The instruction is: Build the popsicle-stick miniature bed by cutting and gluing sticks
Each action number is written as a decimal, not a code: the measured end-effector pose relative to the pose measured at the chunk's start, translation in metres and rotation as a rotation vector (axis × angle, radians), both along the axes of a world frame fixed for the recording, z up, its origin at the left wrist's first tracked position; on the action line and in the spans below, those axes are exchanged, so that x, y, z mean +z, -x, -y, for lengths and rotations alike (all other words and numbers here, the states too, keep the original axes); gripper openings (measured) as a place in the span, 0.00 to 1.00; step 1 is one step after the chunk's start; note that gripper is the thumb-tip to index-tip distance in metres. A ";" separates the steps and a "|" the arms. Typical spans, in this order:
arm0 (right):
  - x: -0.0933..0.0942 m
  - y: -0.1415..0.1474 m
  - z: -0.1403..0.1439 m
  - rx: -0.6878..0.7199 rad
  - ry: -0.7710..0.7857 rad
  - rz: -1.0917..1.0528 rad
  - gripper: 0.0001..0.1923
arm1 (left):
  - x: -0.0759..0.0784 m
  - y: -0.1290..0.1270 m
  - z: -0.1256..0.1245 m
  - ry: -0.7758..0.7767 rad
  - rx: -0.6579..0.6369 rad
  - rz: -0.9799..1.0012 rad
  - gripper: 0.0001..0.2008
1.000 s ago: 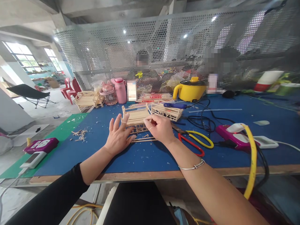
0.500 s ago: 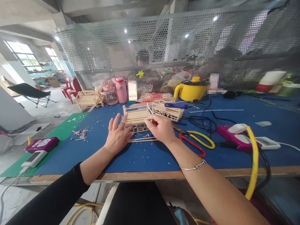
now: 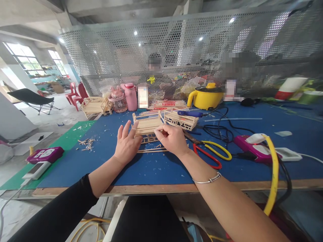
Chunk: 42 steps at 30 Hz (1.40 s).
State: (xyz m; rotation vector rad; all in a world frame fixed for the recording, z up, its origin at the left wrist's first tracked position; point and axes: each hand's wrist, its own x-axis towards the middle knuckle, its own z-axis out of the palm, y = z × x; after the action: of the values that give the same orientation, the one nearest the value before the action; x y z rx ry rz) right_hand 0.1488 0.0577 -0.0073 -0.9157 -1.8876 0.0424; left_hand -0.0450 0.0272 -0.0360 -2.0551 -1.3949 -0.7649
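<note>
A small model bed-like frame built of pale wooden sticks (image 3: 148,125) stands on the blue table mat. My left hand (image 3: 128,143) rests against its left end, fingers spread, with the thumb near the front edge. At the front right corner my right hand (image 3: 173,138) is closed in a pinch; what lies between thumb and finger is too small to make out. Just behind that hand sits a second stick model (image 3: 183,121) with a lattice side. Loose thin sticks (image 3: 151,151) lie in front of the first model.
Scissors (image 3: 209,151) with red and yellow handles lie right of my right hand. A blue-handled tool (image 3: 189,114) rests on the second model. Purple power strips (image 3: 254,148) and cables are at the right, a yellow pot (image 3: 207,96) behind, wood scraps (image 3: 87,144) at left.
My right hand has shifted slightly left along the model's front edge, still pinched. My left hand has moved only a little and stays spread at the left end.
</note>
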 end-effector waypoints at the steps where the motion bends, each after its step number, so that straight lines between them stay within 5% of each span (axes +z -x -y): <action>1: 0.000 0.000 0.000 0.001 0.001 0.004 0.08 | 0.000 0.000 0.000 -0.008 0.004 -0.008 0.09; 19: -0.002 0.003 0.001 0.025 0.038 0.037 0.07 | -0.005 -0.003 -0.005 -0.158 0.040 -0.080 0.09; 42: -0.002 0.003 0.003 0.066 0.092 0.213 0.10 | 0.004 0.000 0.010 -0.089 0.084 -0.044 0.06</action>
State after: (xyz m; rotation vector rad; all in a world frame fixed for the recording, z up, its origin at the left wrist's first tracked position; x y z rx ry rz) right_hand 0.1460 0.0548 -0.0090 -0.9501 -2.1287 0.0746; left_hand -0.0454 0.0169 -0.0323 -1.9219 -1.3888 -0.7284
